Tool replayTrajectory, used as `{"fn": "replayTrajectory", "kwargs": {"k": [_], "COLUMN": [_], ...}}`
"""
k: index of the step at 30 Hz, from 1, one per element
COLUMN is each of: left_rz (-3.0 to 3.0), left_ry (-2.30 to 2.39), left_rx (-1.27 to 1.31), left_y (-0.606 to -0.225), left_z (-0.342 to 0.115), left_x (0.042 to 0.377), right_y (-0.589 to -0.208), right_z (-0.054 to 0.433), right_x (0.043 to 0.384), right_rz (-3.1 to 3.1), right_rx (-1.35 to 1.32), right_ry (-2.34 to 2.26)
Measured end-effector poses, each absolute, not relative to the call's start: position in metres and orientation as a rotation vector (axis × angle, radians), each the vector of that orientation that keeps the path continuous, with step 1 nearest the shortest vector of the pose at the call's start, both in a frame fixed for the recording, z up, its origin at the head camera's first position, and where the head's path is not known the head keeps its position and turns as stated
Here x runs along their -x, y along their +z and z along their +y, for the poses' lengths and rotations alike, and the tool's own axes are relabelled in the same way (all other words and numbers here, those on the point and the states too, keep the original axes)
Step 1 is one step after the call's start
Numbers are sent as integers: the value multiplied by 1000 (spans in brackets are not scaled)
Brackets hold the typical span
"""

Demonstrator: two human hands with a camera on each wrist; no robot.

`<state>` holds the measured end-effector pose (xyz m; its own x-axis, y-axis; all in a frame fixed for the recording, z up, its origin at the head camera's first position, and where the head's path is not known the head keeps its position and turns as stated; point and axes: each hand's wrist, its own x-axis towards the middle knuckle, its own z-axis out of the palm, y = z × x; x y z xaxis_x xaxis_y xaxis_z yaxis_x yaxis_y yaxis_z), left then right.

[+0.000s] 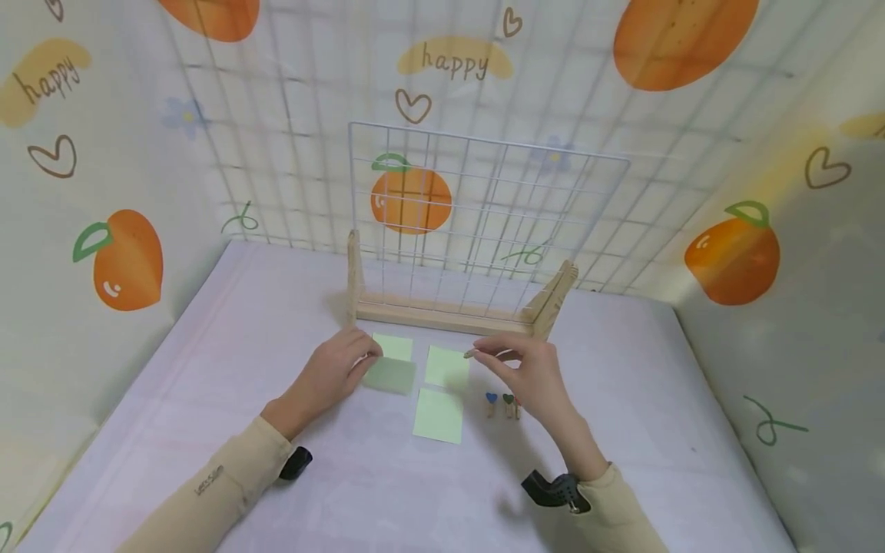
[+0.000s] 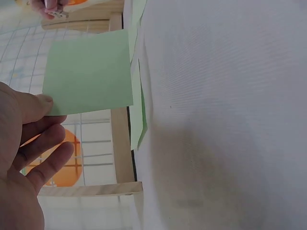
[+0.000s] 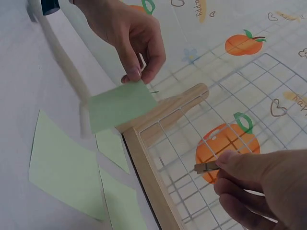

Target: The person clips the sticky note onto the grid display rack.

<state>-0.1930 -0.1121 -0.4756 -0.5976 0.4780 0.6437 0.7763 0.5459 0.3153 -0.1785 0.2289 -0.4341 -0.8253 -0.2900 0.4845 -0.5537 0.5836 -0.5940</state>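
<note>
Between thumb and fingers my left hand point(image 1: 343, 359) pinches a green paper square point(image 2: 91, 72) by one corner, lifted above the table. My right hand point(image 1: 531, 370) pinches a small wooden clothespin point(image 3: 207, 166) in front of the grid. On the table under and beside the held square lie three more light green paper squares point(image 1: 439, 416). A white wire grid panel point(image 1: 470, 223) stands upright behind the hands, in a wooden base point(image 1: 442, 316). Below my right hand lie small clothespins with heart tops, one with a blue heart point(image 1: 492, 402) and one with a dark green heart point(image 1: 508, 404).
White cloth covers the table point(image 1: 387, 491). Behind it and at both sides hang pale sheets printed with oranges point(image 1: 127, 261), hearts and words. Wooden side supports point(image 1: 553, 296) hold the grid at each end. A black wrist strap point(image 1: 556, 491) is on the right wrist.
</note>
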Motion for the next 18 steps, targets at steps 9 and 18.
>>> {"fn": "replayTrajectory", "kwargs": {"k": [9, 18], "left_rz": [-2324, -2335], "left_ry": [-845, -874], "left_rx": [939, 881], "left_y": [-470, -467], "left_z": [-110, -106], "left_x": [212, 224], "right_y": [-428, -424], "right_z": [212, 194], "right_x": [187, 198], "right_rz": [-2420, -2417], "right_rx": [-656, -634], "right_ry": [1055, 1045]}}
